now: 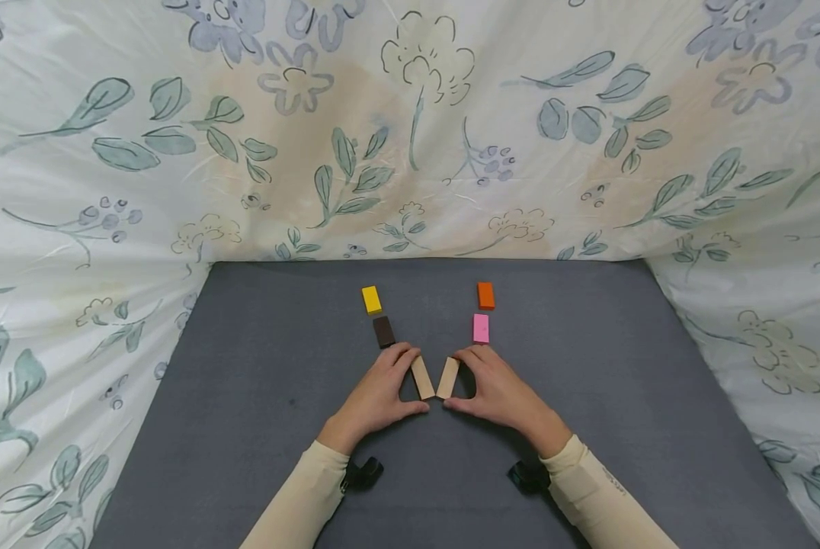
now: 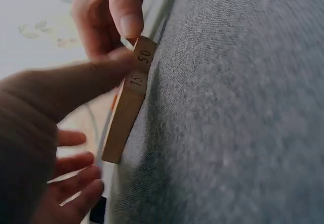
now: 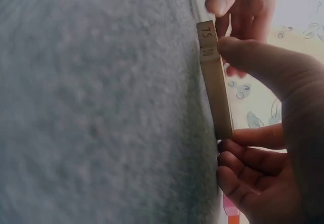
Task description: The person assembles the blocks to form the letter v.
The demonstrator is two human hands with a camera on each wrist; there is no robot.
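Observation:
Two plain wooden blocks lie in a V, their near ends side by side; the left block (image 1: 422,379) shows a printed 75 on its end, the right block (image 1: 447,378) a 50. My left hand (image 1: 382,385) is around the left block, fingertips by its far end. In the left wrist view its thumb (image 2: 76,85) is blurred before the near end, and the other fingers spread apart from the wood. With my right hand (image 1: 499,385) I pinch the right block lengthwise, thumb (image 3: 248,52) at its near end and index finger at its far end.
Beyond my left hand are a dark brown block (image 1: 384,332) and a yellow block (image 1: 372,300). Beyond the right hand lie a pink block (image 1: 481,329) and an orange block (image 1: 485,295). A flowered cloth (image 1: 410,191) rises behind the grey tabletop (image 1: 280,328).

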